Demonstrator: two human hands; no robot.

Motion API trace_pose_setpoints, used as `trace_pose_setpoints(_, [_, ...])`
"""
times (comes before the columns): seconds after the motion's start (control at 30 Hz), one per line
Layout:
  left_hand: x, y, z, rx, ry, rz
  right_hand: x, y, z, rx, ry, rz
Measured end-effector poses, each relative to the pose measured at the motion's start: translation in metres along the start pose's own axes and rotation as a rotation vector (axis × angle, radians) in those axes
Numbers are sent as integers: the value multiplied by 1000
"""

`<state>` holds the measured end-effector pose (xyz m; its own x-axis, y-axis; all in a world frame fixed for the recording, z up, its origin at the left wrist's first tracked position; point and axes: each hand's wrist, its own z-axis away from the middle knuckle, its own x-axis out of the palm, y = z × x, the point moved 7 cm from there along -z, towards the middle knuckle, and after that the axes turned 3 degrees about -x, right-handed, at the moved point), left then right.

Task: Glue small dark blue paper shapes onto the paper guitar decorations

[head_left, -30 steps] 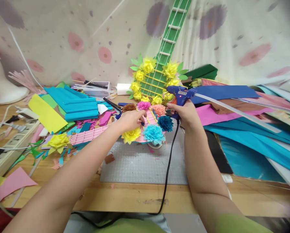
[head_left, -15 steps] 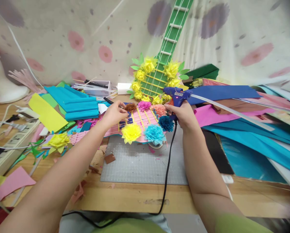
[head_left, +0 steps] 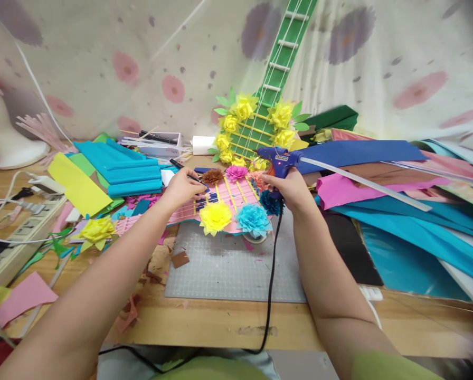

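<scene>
A pink paper guitar (head_left: 225, 196) lies on the desk, ringed with paper flowers: yellow (head_left: 215, 217), light blue (head_left: 253, 219), dark blue (head_left: 268, 202), magenta (head_left: 236, 171) and brown (head_left: 211, 176). My left hand (head_left: 184, 186) rests at the guitar's upper left edge by the brown flower, its fingers pinched together on something too small to make out. My right hand (head_left: 291, 188) is wrapped round the grip of a blue glue gun (head_left: 278, 158). The gun's nozzle points left over the flowers, and a clear glue stick (head_left: 363, 182) juts out to the right.
A green paper guitar (head_left: 268, 100) with yellow flowers leans on the curtain behind. A grey cutting mat (head_left: 228, 266) lies in front, crossed by the gun's black cord (head_left: 271, 279). Coloured paper sheets (head_left: 403, 216) pile up at right, blue folded paper (head_left: 121, 171) and a power strip (head_left: 18, 232) at left.
My left hand has moved left and back, from the guitar's middle to its upper left edge by the brown flower. The glue gun has shifted a little left.
</scene>
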<state>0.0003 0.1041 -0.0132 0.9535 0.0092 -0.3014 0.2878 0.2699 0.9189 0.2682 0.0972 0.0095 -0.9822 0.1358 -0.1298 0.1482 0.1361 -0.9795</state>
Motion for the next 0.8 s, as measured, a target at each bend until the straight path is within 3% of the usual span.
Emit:
trace_pose_setpoints(0.2, [11, 4, 8, -86, -10, 132, 15, 4, 4, 1, -54, 58])
trace_pose_setpoints(0.47, [45, 16, 25, -178, -109, 254, 52, 3, 19, -62, -171, 102])
trace_pose_setpoints(0.6, [59, 20, 29, -185, -162, 306, 54, 2, 19, -100, -188, 119])
trace_pose_setpoints(0.8, [64, 18, 28, -189, -181, 339, 45, 2, 16, -63, -98, 219])
